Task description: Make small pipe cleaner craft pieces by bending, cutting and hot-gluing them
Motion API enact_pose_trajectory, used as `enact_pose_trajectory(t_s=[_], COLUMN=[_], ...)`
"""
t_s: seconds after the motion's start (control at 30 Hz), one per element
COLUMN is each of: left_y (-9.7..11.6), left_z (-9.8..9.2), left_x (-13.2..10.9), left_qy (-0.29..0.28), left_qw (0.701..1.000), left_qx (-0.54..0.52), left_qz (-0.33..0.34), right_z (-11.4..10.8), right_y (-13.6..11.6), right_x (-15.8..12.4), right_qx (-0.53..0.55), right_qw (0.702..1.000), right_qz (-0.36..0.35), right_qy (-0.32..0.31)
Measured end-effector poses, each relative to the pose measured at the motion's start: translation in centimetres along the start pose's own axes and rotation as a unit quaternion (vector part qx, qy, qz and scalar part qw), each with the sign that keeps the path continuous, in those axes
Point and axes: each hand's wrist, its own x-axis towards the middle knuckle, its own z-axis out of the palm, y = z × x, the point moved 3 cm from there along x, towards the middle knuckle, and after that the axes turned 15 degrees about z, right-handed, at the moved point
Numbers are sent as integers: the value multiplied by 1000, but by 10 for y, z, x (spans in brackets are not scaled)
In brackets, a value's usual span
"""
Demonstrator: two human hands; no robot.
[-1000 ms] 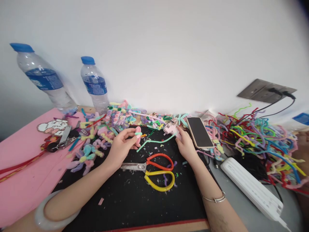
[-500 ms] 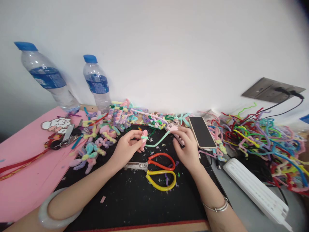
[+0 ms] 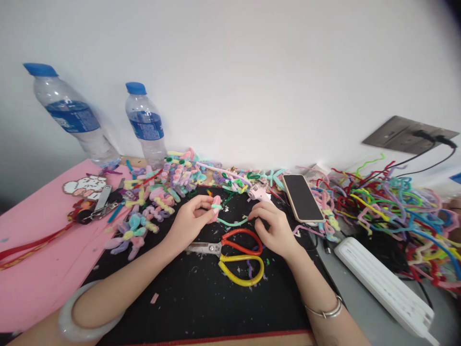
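My left hand (image 3: 194, 216) is closed in a pinch on a small pink pipe-cleaner piece (image 3: 216, 201), which has a mint-green pipe cleaner (image 3: 230, 223) around its middle. From there the green strand runs in a shallow curve to the right. At its far end are the bent fingers of my right hand (image 3: 272, 225), closed on the strand's tip. Just behind that hand rests a pale pink glue gun (image 3: 260, 193). Below both hands, scissors (image 3: 221, 250) with one red and one yellow handle lie on the black mat (image 3: 180, 302).
Bent pipe-cleaner pieces (image 3: 180, 173) are heaped along the wall. A phone (image 3: 304, 198), a tangle of coloured pipe cleaners (image 3: 392, 206) and a white power strip (image 3: 383, 288) lie right. Two water bottles (image 3: 146, 125) and keys (image 3: 104, 204) are left.
My right hand has shifted slightly down and toward me, uncovering more of the glue gun. The green strand hangs lower at its right end. My left hand stays nearly still.
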Motion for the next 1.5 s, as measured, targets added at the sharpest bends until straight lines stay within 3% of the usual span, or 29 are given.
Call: enact_pose_trajectory(t_s=[0.6,0.93,1.2,1.5], left_y=[0,-4,-6,0], left_z=[-1,-9,-10,-11], left_x=[1,4,4,6], left_qy=[-5,102,122,157], left_qw=[999,990,983,973], left_qx=[22,-97,-134,-167], left_qz=[30,-31,-32,-3], right_z=[28,7,6,-4], right_y=[13,30,33,32], right_x=[8,9,10,8], right_qx=[-41,-3,-15,-14], right_qw=[999,989,989,979], right_qz=[5,74,74,96], right_qy=[-13,131,129,179])
